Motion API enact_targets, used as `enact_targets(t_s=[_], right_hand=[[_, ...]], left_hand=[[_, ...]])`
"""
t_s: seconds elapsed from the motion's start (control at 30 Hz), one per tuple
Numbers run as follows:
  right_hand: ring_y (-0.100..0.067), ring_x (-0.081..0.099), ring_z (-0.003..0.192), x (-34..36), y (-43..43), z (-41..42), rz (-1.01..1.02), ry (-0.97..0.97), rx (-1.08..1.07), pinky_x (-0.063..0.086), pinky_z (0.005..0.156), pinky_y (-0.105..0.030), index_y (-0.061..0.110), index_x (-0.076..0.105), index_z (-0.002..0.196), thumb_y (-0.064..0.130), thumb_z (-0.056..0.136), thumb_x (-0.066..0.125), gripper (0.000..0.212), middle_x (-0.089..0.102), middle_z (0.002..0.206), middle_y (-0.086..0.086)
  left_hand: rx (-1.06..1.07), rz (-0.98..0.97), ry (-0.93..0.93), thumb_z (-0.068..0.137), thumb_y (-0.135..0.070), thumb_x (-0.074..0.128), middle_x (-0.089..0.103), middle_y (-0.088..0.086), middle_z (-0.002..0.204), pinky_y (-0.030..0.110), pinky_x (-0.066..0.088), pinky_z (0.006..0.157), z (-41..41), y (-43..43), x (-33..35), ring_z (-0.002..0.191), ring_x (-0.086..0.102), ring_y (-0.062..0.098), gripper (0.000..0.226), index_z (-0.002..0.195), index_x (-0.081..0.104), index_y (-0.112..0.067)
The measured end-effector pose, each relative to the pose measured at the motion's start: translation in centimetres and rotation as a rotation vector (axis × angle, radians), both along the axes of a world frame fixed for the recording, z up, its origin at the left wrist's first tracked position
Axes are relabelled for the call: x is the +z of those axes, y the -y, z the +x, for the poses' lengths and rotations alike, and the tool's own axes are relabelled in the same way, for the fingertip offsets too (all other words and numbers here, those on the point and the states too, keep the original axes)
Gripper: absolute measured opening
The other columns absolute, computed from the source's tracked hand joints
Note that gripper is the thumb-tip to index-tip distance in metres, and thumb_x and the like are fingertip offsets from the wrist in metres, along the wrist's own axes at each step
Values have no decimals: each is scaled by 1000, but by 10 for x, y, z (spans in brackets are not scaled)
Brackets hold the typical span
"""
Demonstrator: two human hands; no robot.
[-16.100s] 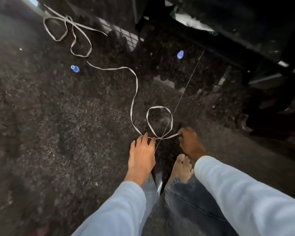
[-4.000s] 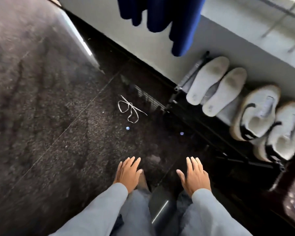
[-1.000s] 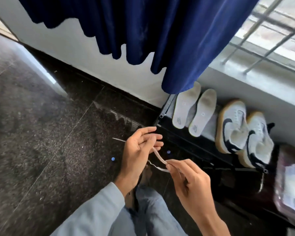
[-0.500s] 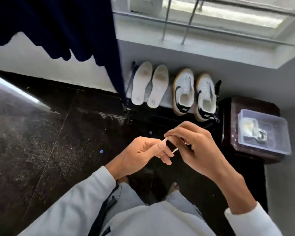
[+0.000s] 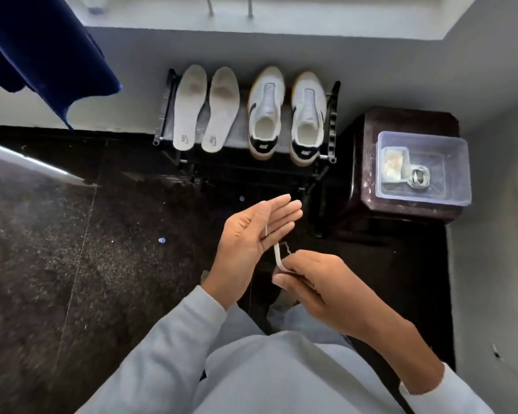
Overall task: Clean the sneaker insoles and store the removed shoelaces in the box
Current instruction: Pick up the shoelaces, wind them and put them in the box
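Person stands on a dark speckled stone floor [image 5: 72, 264], polished, w/ thin joint lines and a bright streak of light at far left. Two small blue caps [image 5: 161, 240] lie on it, well apart. Room corner: pale grey wall [image 5: 371, 61] ahead and to the right, window sill [image 5: 251, 22] along the top w/ two bar ends showing, blue curtain [image 5: 42, 49] hanging top left.

Against the wall sits a low black shoe rack [image 5: 165, 109]. On its top tier, L to R: two white insoles [image 5: 190, 107] side by side, toes to the wall, then a pair of white sneakers [image 5: 266, 112], unlaced, w/ dark heel tabs and tan soles. Just right of the rack, a small dark-brown worktop [image 5: 362, 162] carries a clear plastic box [image 5: 461, 174], open-topped. Inside are a pale packet and a small coiled item, too small to id.

The shoelace [image 5: 277, 252], white and flat, is up over the floor btw. the two hands, well apart from the box. L hand [image 5: 251, 234] is spread flat, palm up, fingers straight and together, w/ the lace end lying on the palm. R hand [image 5: 320, 282], just below it, has fingers curled, thumb and forefinger pinching the lace. The rest of the lace is hidden by that hand. Both sleeves are light grey.
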State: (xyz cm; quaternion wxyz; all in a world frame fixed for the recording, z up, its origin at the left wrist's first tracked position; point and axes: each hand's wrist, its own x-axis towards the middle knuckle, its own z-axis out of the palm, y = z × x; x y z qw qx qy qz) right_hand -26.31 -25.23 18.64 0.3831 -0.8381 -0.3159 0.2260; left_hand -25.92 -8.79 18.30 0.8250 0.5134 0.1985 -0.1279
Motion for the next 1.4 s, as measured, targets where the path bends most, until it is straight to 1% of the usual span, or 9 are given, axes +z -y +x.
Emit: enact_targets(t_s=[0.13, 0.33, 0.47, 0.53, 0.7, 0.9, 1.03, 1.13, 1.4], right_hand=[[-5, 57, 72, 27, 26, 14, 98, 25, -70, 48, 65, -20, 14, 66, 90, 24, 98, 59, 15, 62, 80, 8], [2, 54, 63, 10, 47, 53, 82, -2, -329, 36, 59, -8, 15, 65, 84, 22, 97, 61, 15, 53, 66, 17], [-14, 64, 76, -25, 50, 26, 109, -249, -250, 48, 70, -16, 5, 68, 89, 0, 95, 54, 16, 64, 76, -2], [-1, 65, 87, -30, 48, 0, 92, -282, -255, 52, 82, -18, 4, 72, 102, -9, 92, 51, 26, 68, 90, 6], [-7, 49, 66, -16, 49, -29, -97, -190, -49, 42, 61, -26, 23, 52, 78, 35, 104, 44, 30, 50, 72, 12], [-7, 56, 68, 26, 44, 14, 127, -53, -256, 40, 61, -14, 15, 61, 83, 20, 101, 54, 20, 58, 73, 8], [-1, 49, 58, -7, 41, 39, 123, -209, -399, 38, 57, -13, 15, 64, 85, 25, 101, 54, 21, 55, 63, 3], [1, 59, 77, -33, 37, 16, 74, -286, -297, 47, 72, -16, 5, 69, 92, 12, 98, 54, 18, 67, 84, -6], [-8, 56, 68, 10, 27, -30, -18, -292, -165, 43, 59, -18, 17, 64, 86, 30, 103, 48, 27, 60, 74, 10]], left_hand=[[-181, 177, -4, 109, -17, 36, 78, 8, 109, 26, 59, 91, -12, 28, -9, 105, 74, 18, 37, 118, 71, -8], [-311, -26, -90, 105, -33, 33, 79, 9, 86, 27, 60, 76, -33, 56, 7, 76, 75, 19, 51, 98, 76, -6], [-246, -56, -54, 102, -34, 35, 78, 18, 96, 28, 61, 79, -30, 60, 12, 85, 75, 25, 53, 106, 75, 1], [-188, -9, -58, 104, -35, 40, 76, 23, 107, 30, 62, 84, -25, 61, 12, 96, 75, 30, 50, 115, 71, 2], [-135, 193, -35, 109, -24, 30, 77, 15, 114, 30, 58, 95, -20, 54, 1, 109, 73, 25, 45, 123, 68, -4], [-323, 274, -40, 108, -22, 35, 79, 2, 81, 22, 59, 71, -28, 47, -5, 76, 74, 14, 45, 93, 77, -13], [-360, 98, -45, 103, -38, 33, 80, 11, 86, 26, 62, 75, -33, 47, 3, 78, 76, 22, 53, 99, 77, -8], [-271, 41, -41, 103, -43, 33, 79, 15, 95, 28, 62, 80, -29, 47, 8, 90, 76, 25, 57, 102, 79, -8], [-263, 251, -49, 98, -53, 23, 79, 9, 108, 28, 57, 96, -27, 36, -5, 105, 74, 17, 67, 121, 70, -11]])
